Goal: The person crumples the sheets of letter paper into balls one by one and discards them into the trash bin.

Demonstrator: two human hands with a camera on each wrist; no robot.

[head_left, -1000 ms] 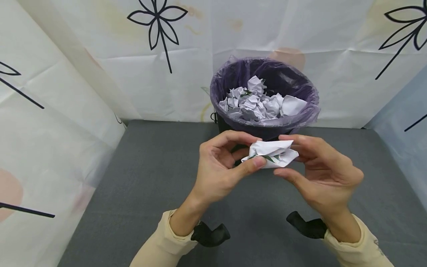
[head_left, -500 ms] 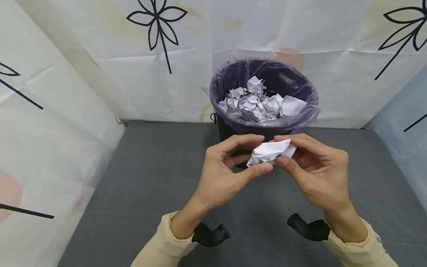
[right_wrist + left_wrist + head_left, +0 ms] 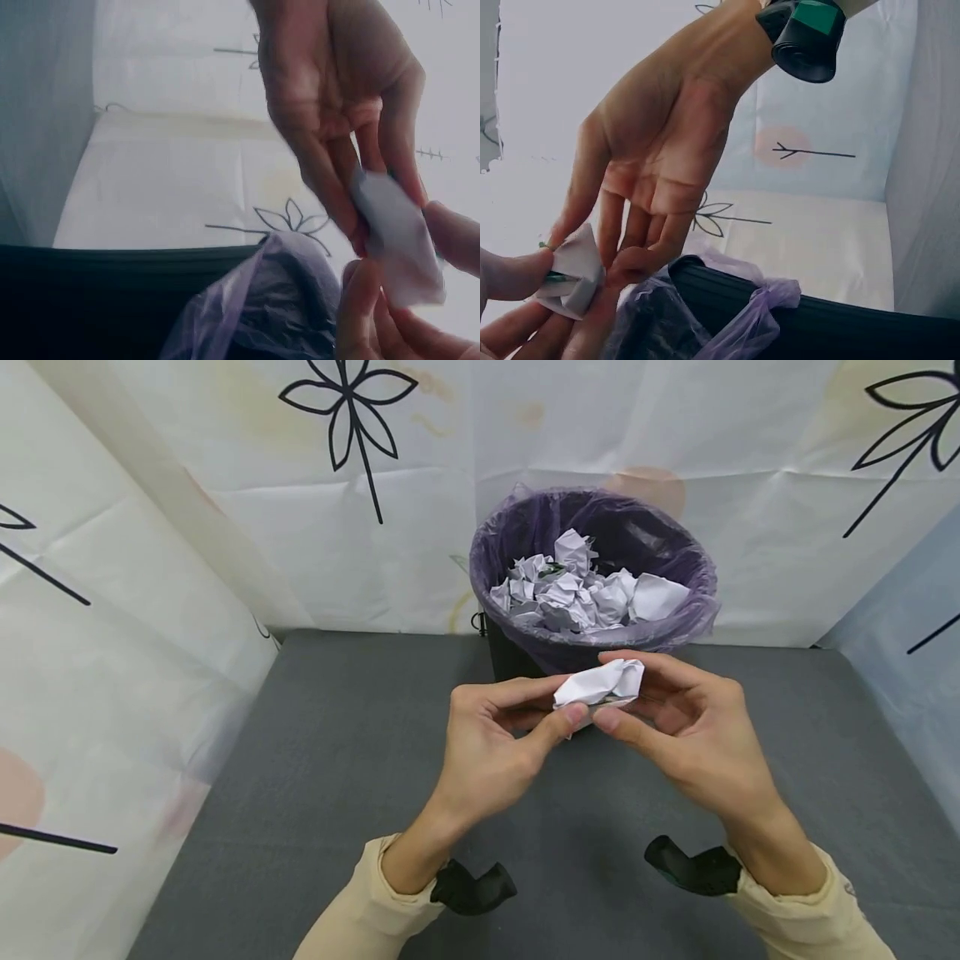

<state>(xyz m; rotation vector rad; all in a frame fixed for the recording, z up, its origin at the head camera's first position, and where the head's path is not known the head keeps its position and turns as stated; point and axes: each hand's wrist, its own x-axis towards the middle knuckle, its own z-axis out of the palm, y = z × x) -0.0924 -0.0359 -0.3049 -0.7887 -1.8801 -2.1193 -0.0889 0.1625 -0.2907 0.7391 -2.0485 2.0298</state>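
A folded, crumpled piece of white paper (image 3: pixel 600 683) is held between both hands in front of the bin. My left hand (image 3: pixel 495 760) pinches its left end with thumb and fingers. At the right end, my right hand (image 3: pixel 697 735) holds it with the thumb below and the fingers behind. Something green peeks out of the folded paper (image 3: pixel 577 270) in the left wrist view, where the right hand (image 3: pixel 664 150) shows large. The right wrist view has the paper (image 3: pixel 397 232) blurred, with the left hand (image 3: pixel 330 82) above it.
Behind the hands stands a black bin lined with a purple bag (image 3: pixel 690 618). Several crumpled white papers (image 3: pixel 570 597) lie in it. A dark grey table (image 3: pixel 337 760) extends below, with white patterned cloth (image 3: pixel 427 552) at the back and sides.
The paper has shifted left and slightly up, tilted, and looks more compact. My right hand has moved left and now grips its end; my left thumb and index finger have closed nearer on it.
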